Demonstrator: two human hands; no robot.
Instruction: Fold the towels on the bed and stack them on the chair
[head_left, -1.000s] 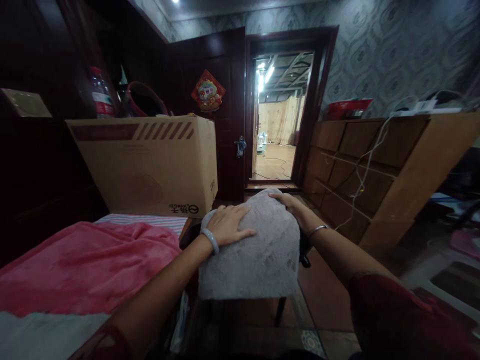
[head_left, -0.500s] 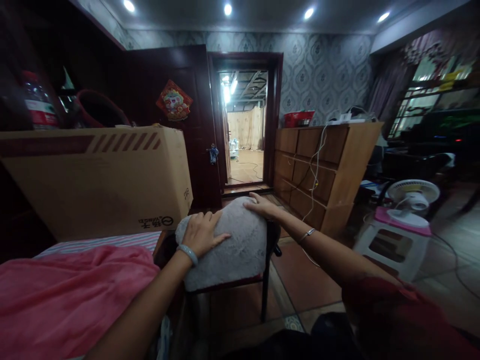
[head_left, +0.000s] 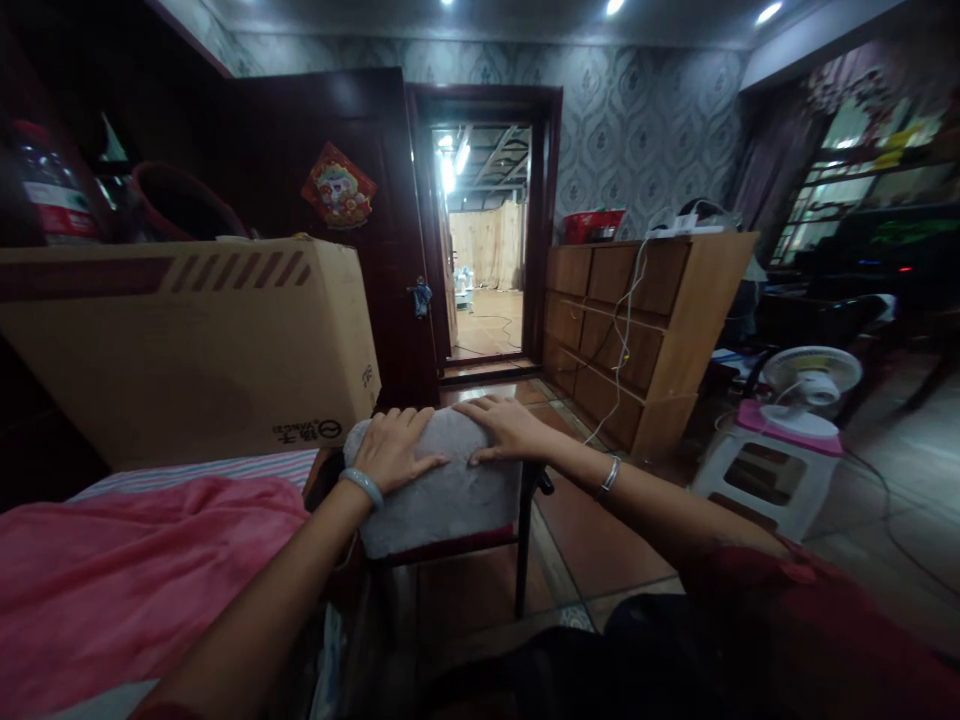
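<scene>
Head view: both hands lie flat, fingers spread, on top of the grey fluffy cushion (head_left: 439, 480), which sits on the dark metal-framed chair (head_left: 525, 540) directly ahead. The left hand (head_left: 390, 452), with a pale bangle at the wrist, presses the near-left part of the cushion; neither grip pinches anything. The right hand (head_left: 506, 428) has moved inward from the cushion's far right edge and now rests palm-down just beside the left hand. The cushion, earlier draped high with its front hanging down, now lies lower and flatter on the seat, so the cover appears seated and is being smoothed. Left of the grip, the pink fleece blanket (head_left: 150, 570) covers the bed. Beyond it stands the large brown cardboard box (head_left: 195, 350). Right of the grip, well apart, a small white fan (head_left: 810, 375) sits on the white-and-pink plastic stool (head_left: 757, 470). Farther off stand the wooden chest of drawers (head_left: 645, 320) and the open doorway (head_left: 484, 250).
</scene>
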